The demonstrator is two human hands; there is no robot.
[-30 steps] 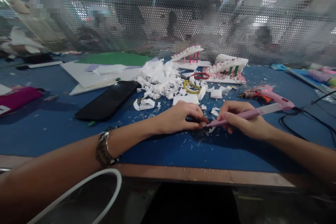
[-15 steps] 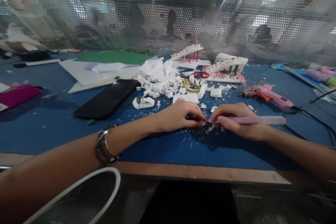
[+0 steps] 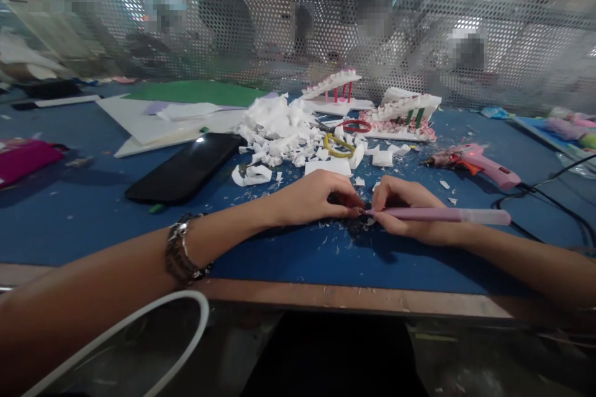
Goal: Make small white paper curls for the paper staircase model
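Pink pen-shaped tool (image 3: pixel 433 214) has swung down at its back end: a second ago it sloped up to the right, with the clear end across the glue gun handle; now it's almost level. Right hand (image 3: pixel 412 211) has also shifted a bit closer to left hand.

Tool's long axis runs side to side across the view, roughly parallel to the table's front edge (image 3: pixel 298 294). Narrow tip points left at the left fingertips; translucent end points right, a touch lower than the tip, overlapping the black cable (image 3: pixel 500 201) in view. Tool sits in front of the person, right of center, over the blue table (image 3: pixel 288 260).

Right hand closed in a pen grip, thumb and fingers pinching the tool near its tip. Left hand (image 3: pixel 321 198) pinched nearly shut, thumb to fingers, on a small piece (image 3: pixel 359 211); too small to identify. Can't tell if tip touches it.

White shavings (image 3: pixel 338 242) scattered just below the hands. White rectangular piece (image 3: pixel 328 166) right behind left hand, scrap heap (image 3: pixel 274 130) farther back. Black phone (image 3: pixel 186 167) left of the heap, pink glue gun (image 3: pixel 493 167) behind the tool's right end.
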